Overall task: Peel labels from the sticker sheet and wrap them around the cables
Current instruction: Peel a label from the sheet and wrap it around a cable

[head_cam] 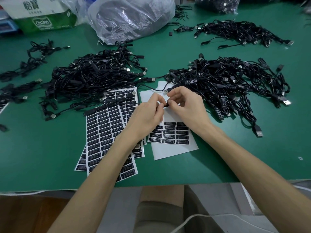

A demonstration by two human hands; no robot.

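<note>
My left hand [148, 115] and my right hand [184, 105] meet above a partly used sticker sheet [171, 148] and pinch the small black controller [165, 105] of one black cable [151, 89] between their fingertips. The cable loops away behind the hands, and its USB plug [166, 91] pokes out above my right hand. Whether a label is between the fingers is hidden. Black labels [170, 134] remain in the sheet's lower rows. Full sticker sheets [104, 130] lie under my left forearm.
A large pile of black cables [90, 76] lies left of the hands, and another [235, 81] lies to the right with labels on some. A smaller heap [239, 31] sits far right. A plastic bag [131, 17] and tissue pack [42, 15] stand at the back.
</note>
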